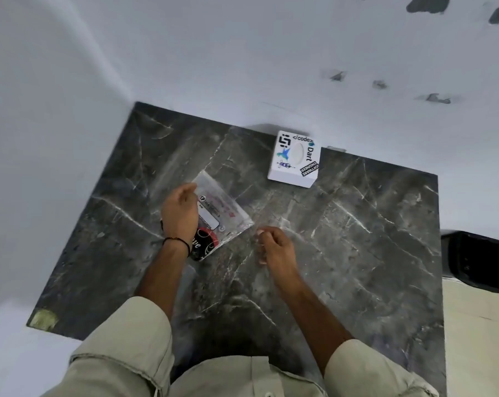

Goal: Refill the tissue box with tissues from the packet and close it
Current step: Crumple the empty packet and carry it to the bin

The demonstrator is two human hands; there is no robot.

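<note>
The person stands at the near edge of the tabletop (pixel 357 239), both forearms extended over it.

1. Left hand (pixel 179 210) – lies over the near-left part of the packet (pixel 228 207), fingers curled down at its left edge. Whether they clamp the wrapper or only rest on it cannot be told.
2. Right hand (pixel 274 245) – just beside the packet's right corner, fingers loosely curled, nothing visibly held.
3. Packet – flat on the tabletop, left of centre, lying at a slant. Its wrapper is clear and glossy, and appears unopened.
4. Tissue box (pixel 295 159) – at the far edge, against the wall (pixel 242 67), well apart from both hands. It is white, with stickers on top, and looks closed.

Probable step: opening the packet.

Hazards from here:
- The slick wrapper may slide on the polished stone if only one hand steadies it.
- A hard tear could split the wrapper wide and scatter or crumple the tissues.
- The box is likely light when empty; reaching across may knock it over, or it may shift while it is being opened.
</note>
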